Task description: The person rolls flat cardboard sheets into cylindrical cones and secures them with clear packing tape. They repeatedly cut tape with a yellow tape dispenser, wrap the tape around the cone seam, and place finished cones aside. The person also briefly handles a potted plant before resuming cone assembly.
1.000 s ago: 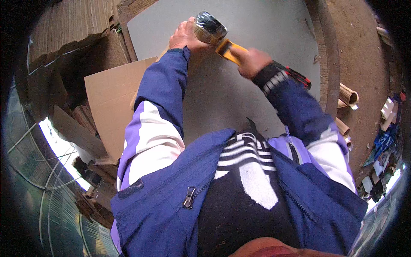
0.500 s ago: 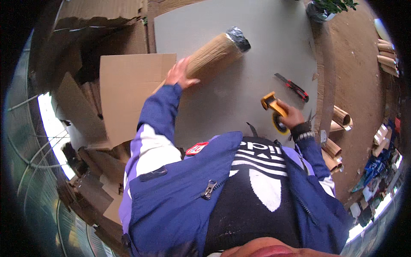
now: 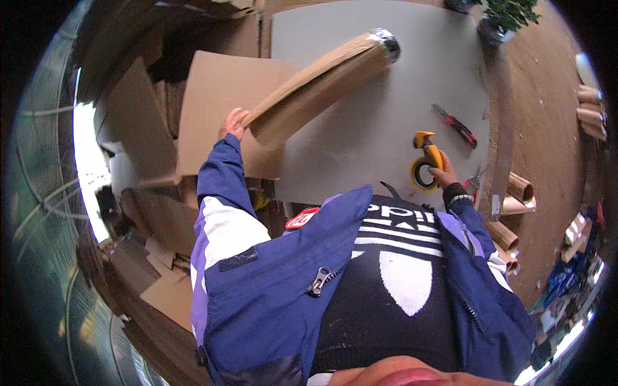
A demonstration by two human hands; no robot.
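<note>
A long roll of brown cardboard (image 3: 322, 80) slants across the grey tabletop, with a shiny silvery-and-dark end (image 3: 386, 44) at the far right. My left hand (image 3: 233, 122) grips its near-left end, fingers at the cardboard's edge. A yellow tape dispenser (image 3: 432, 149) is held in my right hand (image 3: 444, 175), fingers wrapped round it. Beside that hand a yellow-rimmed tape roll (image 3: 415, 175) shows. Farther off, a red and black utility knife (image 3: 458, 128) lies on the table.
A flat cardboard sheet (image 3: 219, 83) sticks out at the table's left, with more cardboard piled behind it. Potted green plants (image 3: 508, 16) stand at the far right corner. Several cardboard tubes (image 3: 505, 235) lie beyond the right edge. A red-handled tool (image 3: 475, 180) rests near my right wrist.
My left hand has slid down to the near-left end of the cardboard roll, which now shows more of its length. The yellow tape dispenser has turned more upright in my right hand.
</note>
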